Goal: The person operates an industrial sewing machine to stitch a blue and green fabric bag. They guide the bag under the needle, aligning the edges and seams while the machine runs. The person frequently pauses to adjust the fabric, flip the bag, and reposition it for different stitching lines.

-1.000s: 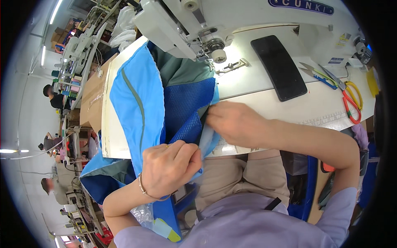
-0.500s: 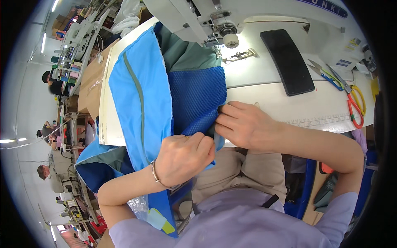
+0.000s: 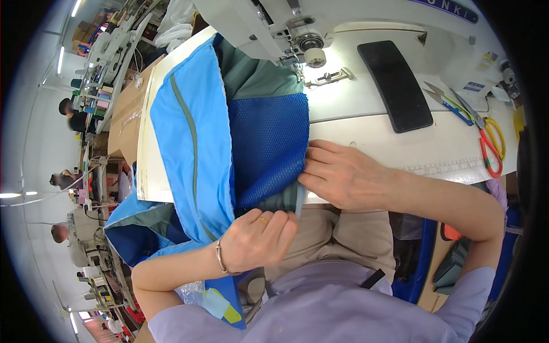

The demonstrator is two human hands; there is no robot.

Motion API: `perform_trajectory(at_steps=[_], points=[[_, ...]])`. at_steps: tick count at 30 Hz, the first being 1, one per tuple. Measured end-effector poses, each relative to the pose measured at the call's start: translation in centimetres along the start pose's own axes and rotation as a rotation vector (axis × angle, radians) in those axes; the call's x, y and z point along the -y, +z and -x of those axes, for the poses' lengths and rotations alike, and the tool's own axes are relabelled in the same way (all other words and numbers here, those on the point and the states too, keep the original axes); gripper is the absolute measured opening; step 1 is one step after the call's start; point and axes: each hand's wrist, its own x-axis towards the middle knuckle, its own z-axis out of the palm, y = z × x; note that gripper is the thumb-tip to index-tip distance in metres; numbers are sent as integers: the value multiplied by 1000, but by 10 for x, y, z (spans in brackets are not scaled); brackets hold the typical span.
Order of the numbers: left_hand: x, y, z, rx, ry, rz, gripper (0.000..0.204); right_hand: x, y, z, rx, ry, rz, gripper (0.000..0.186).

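A fabric piece lies over the table's front left, made of light blue cloth (image 3: 204, 114) with a grey-green strip, dark blue mesh (image 3: 269, 140) and grey-green cloth (image 3: 257, 71). Its far end reaches the needle area of the sewing machine (image 3: 306, 43). My right hand (image 3: 343, 176) pinches the mesh's right edge near the table's front edge. Closer to my lap, my left hand (image 3: 257, 240) is closed on the lower end of the grey-green cloth below the mesh. Fingertips of both hands are partly hidden by cloth and knuckles.
Right of the machine's needle lies a black phone (image 3: 396, 86). Farther right are small snips (image 3: 449, 104) and scissors (image 3: 489, 140) with red and yellow handles. More blue cloth (image 3: 140, 223) hangs off the table's left side. Several people work at machines far left.
My left hand has moved down toward my lap, drawing the fabric's lower end with it. The folded mesh is flatter, and more grey-green cloth shows between my hands. My right hand has barely moved.
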Motion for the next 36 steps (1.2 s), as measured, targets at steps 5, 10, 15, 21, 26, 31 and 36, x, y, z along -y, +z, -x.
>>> perform_trajectory(at_steps=[5,10,15,21,26,31,36], points=[[9,-3,-4,-50,-103,282,13,3,-9,-3,34,-87,110,23],[18,-9,-3,-98,-207,438,18,9,-14,-7,1,-215,329,23],[18,-10,-2,-91,-193,424,18,7,-6,-7,-99,-114,85,27],[16,-7,-3,-21,-162,417,17,3,-1,-9,-135,-164,142,14],[50,-45,-34,-21,-398,769,15,6,-2,-9,-112,-205,260,15],[78,10,-78,-135,-328,381,18,10,1,-16,-53,-179,256,18],[110,24,-62,104,-519,328,24,13,4,-9,-23,-142,150,28]])
